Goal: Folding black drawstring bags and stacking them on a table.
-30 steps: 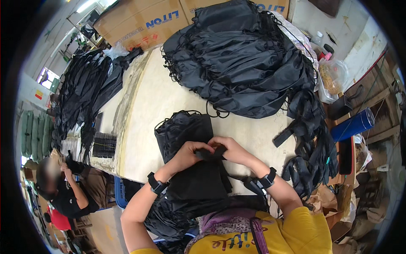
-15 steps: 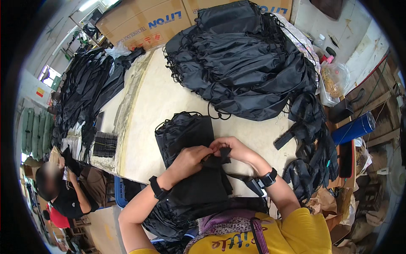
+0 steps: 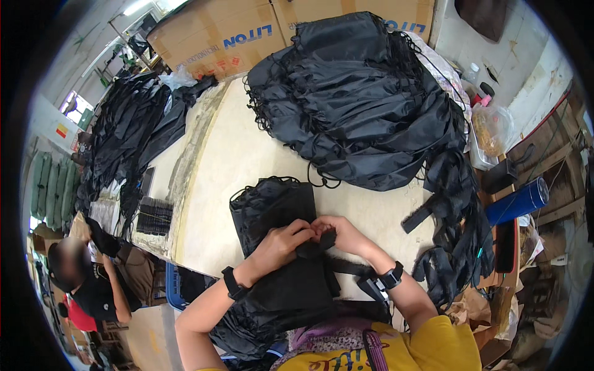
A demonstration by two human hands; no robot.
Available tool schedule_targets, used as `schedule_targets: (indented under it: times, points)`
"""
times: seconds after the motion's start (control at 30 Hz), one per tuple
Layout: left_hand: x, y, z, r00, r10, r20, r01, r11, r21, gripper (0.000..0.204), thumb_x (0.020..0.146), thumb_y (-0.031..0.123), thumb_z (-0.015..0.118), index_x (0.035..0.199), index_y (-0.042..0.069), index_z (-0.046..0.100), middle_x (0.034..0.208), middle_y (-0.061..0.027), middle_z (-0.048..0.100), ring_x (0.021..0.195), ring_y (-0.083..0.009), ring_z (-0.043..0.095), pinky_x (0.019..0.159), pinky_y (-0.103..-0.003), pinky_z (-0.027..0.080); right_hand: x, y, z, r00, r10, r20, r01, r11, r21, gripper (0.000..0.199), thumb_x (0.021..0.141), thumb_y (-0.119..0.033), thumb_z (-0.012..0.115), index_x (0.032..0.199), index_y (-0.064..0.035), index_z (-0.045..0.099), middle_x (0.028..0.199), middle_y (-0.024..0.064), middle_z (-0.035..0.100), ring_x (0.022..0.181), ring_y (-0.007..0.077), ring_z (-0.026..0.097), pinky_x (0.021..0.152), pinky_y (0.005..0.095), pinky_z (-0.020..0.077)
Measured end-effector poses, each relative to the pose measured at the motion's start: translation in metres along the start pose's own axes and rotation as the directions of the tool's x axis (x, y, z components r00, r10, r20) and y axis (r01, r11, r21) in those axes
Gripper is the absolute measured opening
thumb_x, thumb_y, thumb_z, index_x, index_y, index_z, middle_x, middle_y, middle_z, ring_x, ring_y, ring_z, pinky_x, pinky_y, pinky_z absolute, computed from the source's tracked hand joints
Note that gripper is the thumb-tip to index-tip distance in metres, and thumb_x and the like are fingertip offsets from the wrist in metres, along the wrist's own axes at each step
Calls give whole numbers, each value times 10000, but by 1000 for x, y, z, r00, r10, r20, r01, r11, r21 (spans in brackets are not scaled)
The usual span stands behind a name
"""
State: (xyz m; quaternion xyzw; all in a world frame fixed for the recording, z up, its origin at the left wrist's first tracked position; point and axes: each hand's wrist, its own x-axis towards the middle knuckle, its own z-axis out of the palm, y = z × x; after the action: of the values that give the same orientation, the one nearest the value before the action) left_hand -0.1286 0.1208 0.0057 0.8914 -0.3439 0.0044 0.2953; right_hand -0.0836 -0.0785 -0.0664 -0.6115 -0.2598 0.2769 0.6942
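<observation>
A bundle of black drawstring bags (image 3: 271,211) lies on the pale table before me, its corded edge at the far end. Over its middle, my left hand (image 3: 283,245) and my right hand (image 3: 341,235) meet, fingers pinched together. Both grip a black fabric strip (image 3: 317,247), gathered into what looks like a knot or loop. My fingers partly hide it, so I cannot tell how it is tied. From there the strip passes toward my right wrist. More black fabric (image 3: 244,328) rests near my body, below the bundle.
A large heap of black drawstring bags (image 3: 365,117) covers the far side. Loose black strips (image 3: 448,216) hang at the right, near a blue bottle (image 3: 520,201). Cardboard boxes (image 3: 216,40) stand behind. At the left are black fabric (image 3: 130,117) and another person (image 3: 93,290).
The strip end between my fingers has turned and folded into a rounder shape. My hands stay together over the bundle. The whole view has shifted slightly.
</observation>
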Motion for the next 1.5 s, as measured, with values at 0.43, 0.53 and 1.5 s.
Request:
schedule_targets:
  times: [0.43, 0.53, 1.5]
  points:
    - [-4, -2, 0, 999, -38, -22, 38, 999, -26, 542, 529, -126, 613, 1046, 33, 583, 1091, -127, 557, 919, -349, 623, 757, -401, 541, -2, -4, -10, 996, 86, -3, -84, 980, 181, 196, 871, -14, 620, 1065, 18, 636, 851, -5, 634, 787, 72, 570, 724, 227, 456]
    - [-4, 1, -1, 998, 59, -20, -58, 997, 51, 556, 528, -115, 628, 1059, 38, 569, 1081, -128, 552, 909, -345, 624, 745, -398, 545, -1, 2, -11, 994, 110, 24, -113, 973, 200, 228, 878, 2, 609, 1101, 21, 651, 925, 22, 672, 847, 84, 600, 781, 234, 472]
    - [-12, -3, 8, 996, 91, -24, -87, 988, 131, 585, 518, -102, 666, 1086, 17, 590, 1000, -127, 559, 850, -322, 630, 700, -384, 546, -5, -4, -21, 973, 203, 110, -227, 931, 287, 320, 717, 131, 527, 987, -32, 582, 866, 14, 633, 739, 92, 562, 630, 212, 408]
